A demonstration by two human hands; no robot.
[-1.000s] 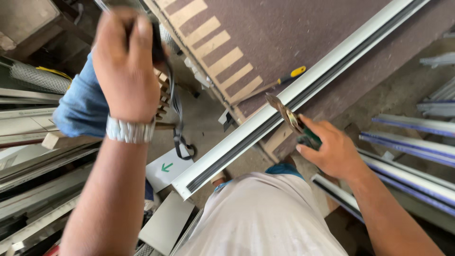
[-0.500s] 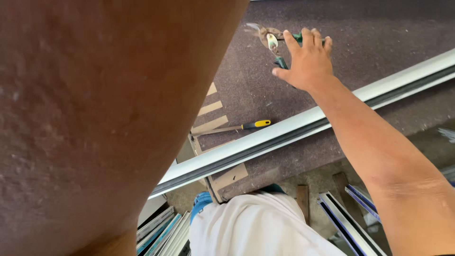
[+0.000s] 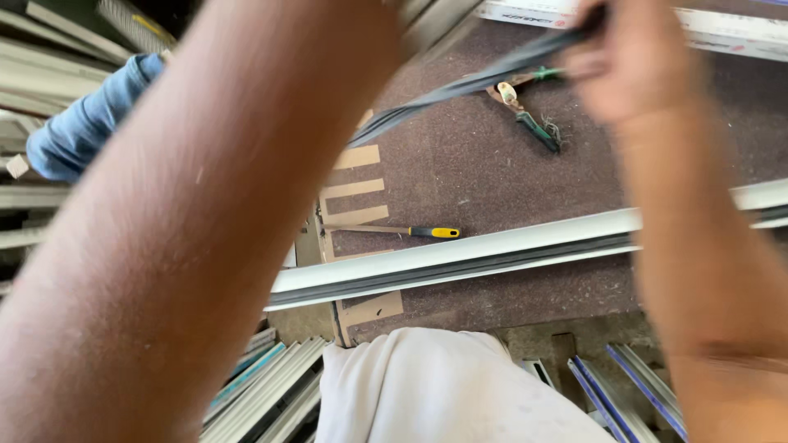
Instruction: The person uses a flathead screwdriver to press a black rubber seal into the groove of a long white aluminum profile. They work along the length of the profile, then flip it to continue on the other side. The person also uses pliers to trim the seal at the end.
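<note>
Right hand point(image 3: 632, 61), blurred, in the upper right of the frame, fingers closed around a dark grey rubber strip point(image 3: 460, 86) that runs from there down and left toward the centre top. Left forearm filling the whole left half of the frame, very near to the camera; left hand itself out of the picture at the top edge, so grip not possible to tell.

No real container in view; only the brown work table point(image 3: 492, 164), with things lying on its surface. Green-handled pliers point(image 3: 529, 115) lying just under the strip, in the upper middle. Screwdriver with yellow and black handle point(image 3: 410, 231) lying flat near the centre, beside some pale tape strips point(image 3: 355, 189). Long white window profile point(image 3: 492, 254) lying across the table from lower left to right edge, between the screwdriver and the white shirt point(image 3: 443, 394) at the bottom.

More stacked profiles point(image 3: 271, 394) in the lower left, and a blue-sleeved arm point(image 3: 82, 131) in the upper left
</note>
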